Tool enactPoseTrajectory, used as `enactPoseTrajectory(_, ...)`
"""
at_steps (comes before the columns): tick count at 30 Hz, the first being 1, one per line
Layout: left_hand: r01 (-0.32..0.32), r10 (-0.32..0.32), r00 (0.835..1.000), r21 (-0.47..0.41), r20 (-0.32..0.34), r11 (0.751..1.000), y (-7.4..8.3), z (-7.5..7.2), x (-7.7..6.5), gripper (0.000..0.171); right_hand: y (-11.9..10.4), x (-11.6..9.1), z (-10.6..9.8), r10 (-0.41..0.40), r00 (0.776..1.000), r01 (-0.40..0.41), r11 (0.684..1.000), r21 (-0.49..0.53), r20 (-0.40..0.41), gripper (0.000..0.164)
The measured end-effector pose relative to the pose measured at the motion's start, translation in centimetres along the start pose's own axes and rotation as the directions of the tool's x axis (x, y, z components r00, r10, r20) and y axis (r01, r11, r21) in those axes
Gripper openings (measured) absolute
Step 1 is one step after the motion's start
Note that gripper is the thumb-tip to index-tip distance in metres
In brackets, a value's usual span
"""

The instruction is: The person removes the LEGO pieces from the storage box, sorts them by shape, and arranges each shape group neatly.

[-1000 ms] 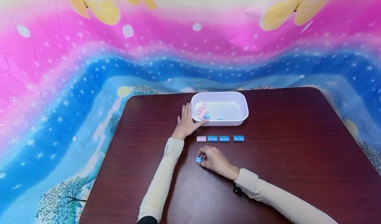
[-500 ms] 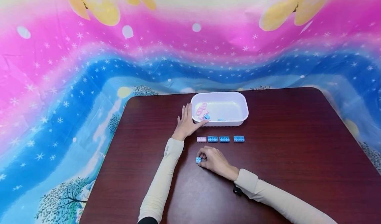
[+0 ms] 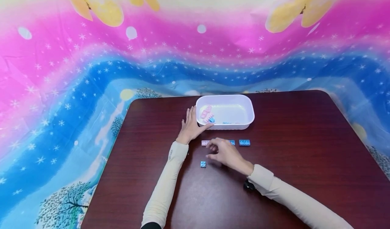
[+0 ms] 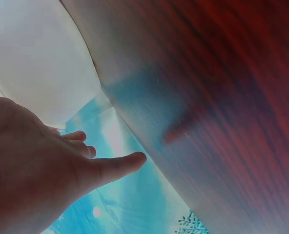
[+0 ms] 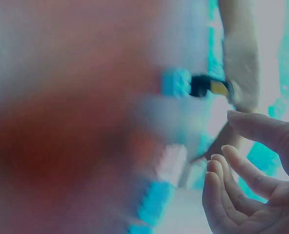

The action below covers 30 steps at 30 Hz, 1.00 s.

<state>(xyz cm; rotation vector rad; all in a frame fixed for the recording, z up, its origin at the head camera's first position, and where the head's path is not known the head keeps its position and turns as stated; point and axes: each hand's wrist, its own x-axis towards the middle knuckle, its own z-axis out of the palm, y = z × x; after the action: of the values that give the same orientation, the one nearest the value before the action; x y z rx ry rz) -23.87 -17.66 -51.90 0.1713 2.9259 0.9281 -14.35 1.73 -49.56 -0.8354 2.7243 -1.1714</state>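
Note:
My left hand (image 3: 190, 129) rests against the left side of a white plastic basin (image 3: 240, 124), its fingers straight and the thumb along the near rim. My right hand (image 3: 226, 153) hovers over the table with nothing between thumb and fingers, which are loosely bent and apart. A small square light-blue building block (image 3: 203, 164) sits alone to its left; the right wrist view shows that block (image 5: 175, 82) clear of the fingertips. Behind the hand runs a row of blocks: a pink one (image 3: 204, 143), partly covered, and a blue one (image 3: 244, 142) at the right end. The hand hides blocks between them.
Inside the basin, pink blocks (image 3: 206, 110) and a blue block (image 3: 211, 120) lie in the left part. Everything stands on a dark red-brown table (image 3: 304, 147). A colourful printed cloth (image 3: 195, 49) hangs behind the table's far edge.
My right hand has let go of the small light-blue block and moved up and right, over the row. The block stays on the table. My left hand has not moved.

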Motion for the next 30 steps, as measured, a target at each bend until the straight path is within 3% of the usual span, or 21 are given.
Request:
enactPoseTrajectory(8, 0.016, -0.017, 1.000, 0.013, 0.015, 1.000, -0.3, 0.0, 0.4, 0.124, 0.4, 3.0, -4.8, 0.007, 0.998, -0.007, 1.000, 0.003, -0.058, 0.027)
enactPoseTrajectory(15, 0.006, -0.006, 1.000, -0.002, 0.000, 1.000, -0.2, -0.1, 0.2, 0.123, 1.3, 6.7, -8.4, 0.024, 0.994, -0.026, 1.000, -0.011, -0.109, 0.023)
enactPoseTrajectory(21, 0.003, -0.003, 1.000, -0.021, -0.002, 1.000, 0.1, -0.2, -0.2, 0.122, 2.7, 9.6, -9.4, 0.073, 0.993, -0.076, 0.997, -0.023, -0.097, 0.023)
enactPoseTrajectory(30, 0.000, 0.000, 1.000, -0.019, 0.004, 1.000, -0.1, 0.1, -0.1, 0.122, 4.6, 12.2, -8.9, 0.137, 0.988, -0.138, 0.990, -0.018, -0.070, 0.025)
